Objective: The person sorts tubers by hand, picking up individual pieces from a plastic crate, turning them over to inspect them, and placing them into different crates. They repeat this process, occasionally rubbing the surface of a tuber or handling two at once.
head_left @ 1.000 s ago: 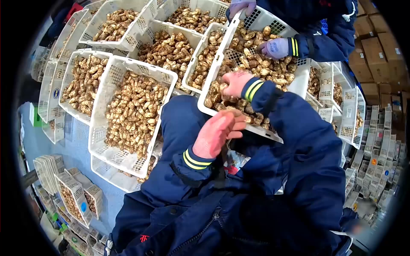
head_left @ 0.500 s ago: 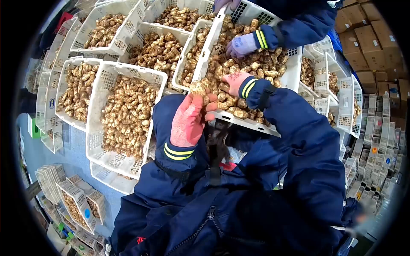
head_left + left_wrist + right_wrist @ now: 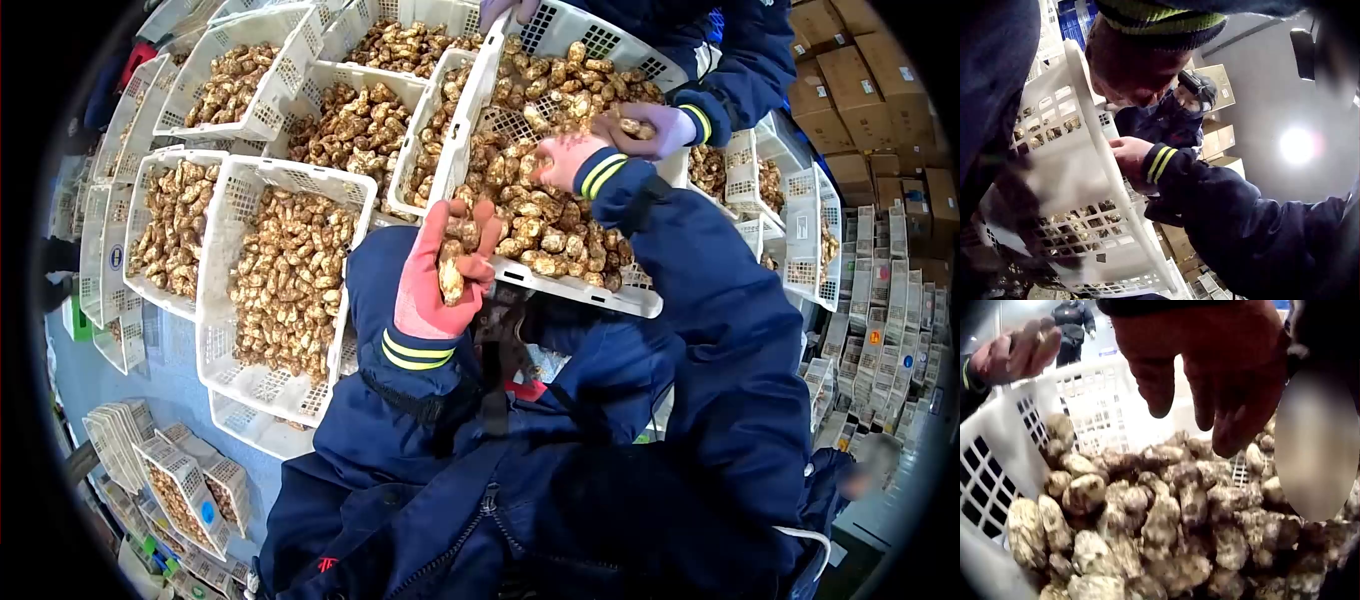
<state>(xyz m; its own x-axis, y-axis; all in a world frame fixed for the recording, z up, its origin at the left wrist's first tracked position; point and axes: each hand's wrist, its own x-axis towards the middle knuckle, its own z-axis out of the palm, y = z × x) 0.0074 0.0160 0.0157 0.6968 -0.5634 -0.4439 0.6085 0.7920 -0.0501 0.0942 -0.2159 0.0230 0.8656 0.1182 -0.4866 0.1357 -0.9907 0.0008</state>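
Note:
In the head view my left hand (image 3: 430, 285), in a pink glove, is turned palm up at the near left corner of a white crate (image 3: 575, 290). Its fingers curl round a couple of knobbly brown-and-cream tuber-like pieces (image 3: 453, 278). My right hand (image 3: 568, 162), gloved alike, hangs over the heap (image 3: 525, 205) inside that crate. The right wrist view shows its fingers (image 3: 1157, 394) pointing down, loosely spread above the pieces, with nothing between them. Beside it, another person's purple-gloved hand (image 3: 655, 130) is at a piece over the same crate.
Several white crates of similar pieces stand left, the nearest a large tilted crate (image 3: 215, 330). The other person's second hand (image 3: 510, 10) is at the shared crate's far corner. More crates (image 3: 800, 240) stand right, with cardboard boxes (image 3: 860, 80) behind.
My left hand, without a piece a second ago, has turned palm up and holds pieces. My right hand has shifted slightly right and farther over the heap. The other person's hand has moved closer beside it.

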